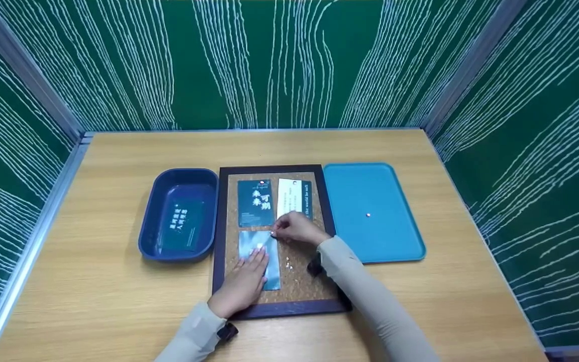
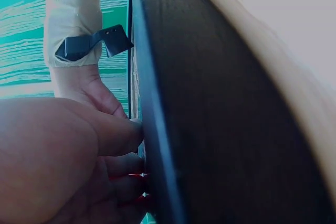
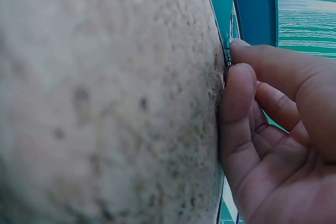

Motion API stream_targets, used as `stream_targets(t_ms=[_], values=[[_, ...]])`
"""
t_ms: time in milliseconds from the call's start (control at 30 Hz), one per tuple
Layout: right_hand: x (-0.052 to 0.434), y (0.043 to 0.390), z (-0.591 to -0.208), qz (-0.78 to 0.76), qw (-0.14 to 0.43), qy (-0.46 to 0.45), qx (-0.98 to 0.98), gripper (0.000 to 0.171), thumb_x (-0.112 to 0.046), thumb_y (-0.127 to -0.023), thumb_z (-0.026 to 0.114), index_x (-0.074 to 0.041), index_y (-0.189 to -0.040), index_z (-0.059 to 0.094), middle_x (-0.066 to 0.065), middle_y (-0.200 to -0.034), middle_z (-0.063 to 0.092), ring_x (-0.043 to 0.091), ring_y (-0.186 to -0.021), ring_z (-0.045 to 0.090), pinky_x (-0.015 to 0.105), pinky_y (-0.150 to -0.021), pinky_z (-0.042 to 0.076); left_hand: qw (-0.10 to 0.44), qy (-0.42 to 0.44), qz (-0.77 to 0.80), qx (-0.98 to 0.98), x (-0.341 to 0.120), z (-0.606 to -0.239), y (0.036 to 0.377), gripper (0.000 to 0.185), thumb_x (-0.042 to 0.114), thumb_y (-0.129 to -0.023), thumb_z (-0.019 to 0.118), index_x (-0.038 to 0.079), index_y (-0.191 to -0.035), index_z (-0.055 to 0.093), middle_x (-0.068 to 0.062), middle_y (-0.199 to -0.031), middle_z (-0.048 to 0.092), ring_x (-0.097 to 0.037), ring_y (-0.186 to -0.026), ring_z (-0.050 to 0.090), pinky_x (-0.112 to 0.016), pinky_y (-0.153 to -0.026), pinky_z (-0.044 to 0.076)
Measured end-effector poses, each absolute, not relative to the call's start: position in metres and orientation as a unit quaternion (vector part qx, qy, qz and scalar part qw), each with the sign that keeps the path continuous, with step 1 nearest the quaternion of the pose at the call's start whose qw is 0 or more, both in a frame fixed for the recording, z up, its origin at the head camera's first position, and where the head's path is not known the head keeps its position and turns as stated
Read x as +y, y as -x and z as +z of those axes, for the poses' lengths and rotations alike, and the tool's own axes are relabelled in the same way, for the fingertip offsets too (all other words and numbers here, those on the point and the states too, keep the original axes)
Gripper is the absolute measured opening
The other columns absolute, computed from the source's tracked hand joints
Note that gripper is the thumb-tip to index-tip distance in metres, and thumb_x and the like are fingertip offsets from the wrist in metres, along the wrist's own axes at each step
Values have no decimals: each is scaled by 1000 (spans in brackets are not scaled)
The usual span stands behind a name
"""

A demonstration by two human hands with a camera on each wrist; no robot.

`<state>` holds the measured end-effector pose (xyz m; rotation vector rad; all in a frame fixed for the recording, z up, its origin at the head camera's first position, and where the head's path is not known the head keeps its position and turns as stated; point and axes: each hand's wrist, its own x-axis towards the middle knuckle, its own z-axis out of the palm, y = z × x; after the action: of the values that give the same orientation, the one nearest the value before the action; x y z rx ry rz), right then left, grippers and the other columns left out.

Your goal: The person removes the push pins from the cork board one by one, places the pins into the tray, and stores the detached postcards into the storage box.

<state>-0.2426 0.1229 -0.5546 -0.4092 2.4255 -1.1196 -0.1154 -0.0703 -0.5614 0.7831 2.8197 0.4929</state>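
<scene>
On the cork board [image 1: 297, 261] at the middle of the tabletop [image 1: 108, 301], the left hand [image 1: 243, 284] lies flat, fingers straight, pressing a pale blue card [image 1: 253, 245] at the board's lower left. The right hand [image 1: 297, 229] pinches a pushpin [image 1: 273, 234] at that card's upper right corner, thumb and forefinger curled together.

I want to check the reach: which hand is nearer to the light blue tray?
Right. The right hand is on the cork board, beside the light blue tray; the left hand lies farther away.
</scene>
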Motion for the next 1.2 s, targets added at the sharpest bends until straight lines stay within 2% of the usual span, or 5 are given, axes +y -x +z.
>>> stream_targets(t_ms=[233,900,1200], values=[[122,244,-558,-382,194,190,883,12,-12,-89,66,-4,-84,73,-1,-70,65,3,-54,52,16,-51,42,87,-260,170,946,-71,-563,115,52,21,-100,47,-1,-146,37,-16,-155,33,-31,-144,30,-52,-114,30],[123,246,-553,-366,230,191,881,12,-13,-91,62,-9,-86,72,-1,-74,66,8,-60,55,20,-56,47,99,-261,171,945,-71,-560,115,53,22,-100,46,-1,-147,35,-16,-156,30,-32,-145,27,-53,-116,26],[123,245,-552,-384,244,186,871,15,-14,-93,61,-7,-87,72,-2,-71,63,7,-56,55,19,-53,46,93,-265,163,946,-71,-561,115,53,21,-100,47,-2,-146,36,-17,-155,32,-32,-144,30,-53,-114,30]])
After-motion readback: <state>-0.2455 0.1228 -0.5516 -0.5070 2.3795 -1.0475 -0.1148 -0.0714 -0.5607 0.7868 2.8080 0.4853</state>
